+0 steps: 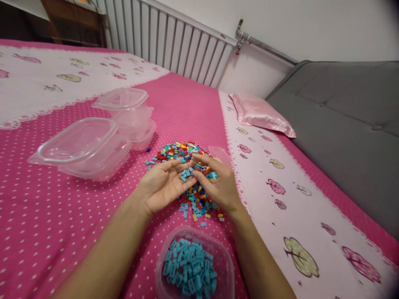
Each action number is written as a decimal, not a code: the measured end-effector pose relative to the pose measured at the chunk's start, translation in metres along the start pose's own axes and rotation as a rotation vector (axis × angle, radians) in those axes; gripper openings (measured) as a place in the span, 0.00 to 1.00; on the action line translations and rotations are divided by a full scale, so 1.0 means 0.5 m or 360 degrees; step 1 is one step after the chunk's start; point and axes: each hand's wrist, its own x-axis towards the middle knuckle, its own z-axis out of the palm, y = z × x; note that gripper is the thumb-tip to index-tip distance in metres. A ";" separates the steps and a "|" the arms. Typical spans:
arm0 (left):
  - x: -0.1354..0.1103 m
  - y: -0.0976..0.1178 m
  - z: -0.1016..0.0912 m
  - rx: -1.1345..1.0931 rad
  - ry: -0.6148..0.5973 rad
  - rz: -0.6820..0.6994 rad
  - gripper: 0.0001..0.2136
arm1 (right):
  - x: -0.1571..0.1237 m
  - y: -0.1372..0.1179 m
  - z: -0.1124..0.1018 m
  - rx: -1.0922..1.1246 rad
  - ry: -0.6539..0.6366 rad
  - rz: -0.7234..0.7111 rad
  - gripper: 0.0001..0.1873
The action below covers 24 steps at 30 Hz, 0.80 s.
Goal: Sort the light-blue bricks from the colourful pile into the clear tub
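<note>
A heap of small coloured bricks (177, 153), red, blue, yellow and teal, lies on the pink dotted bedspread. My left hand (162, 185) lies palm up at the heap's near edge, fingers stretched out, with a few light blue bricks (186, 173) resting on its fingertips. My right hand (218, 182) reaches across from the right, its fingers extended over the heap and touching the bricks on the left fingertips. In front of me stands a clear plastic tub (225, 257) filled with light blue bricks (190, 270).
Clear plastic tubs with lids sit at the left: a larger one (82, 147) and a stack behind it (131, 112). Another clear tub (222, 154) peeks out behind my right hand. A pink pillow (262, 114), a radiator (174, 41) and a grey sofa (349, 120) lie beyond.
</note>
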 end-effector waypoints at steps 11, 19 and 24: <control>0.003 0.035 -0.018 -0.0068 0.0458 0.0397 0.10 | -0.003 0.019 0.014 -0.0210 -0.0259 0.0043 0.11; 0.000 0.033 -0.017 -0.0058 0.0413 0.0320 0.09 | -0.013 0.026 0.027 -0.0401 -0.0637 -0.0007 0.12; -0.001 0.034 -0.017 -0.0055 0.0384 0.0310 0.08 | -0.014 0.019 0.032 -0.0539 -0.0725 0.0033 0.14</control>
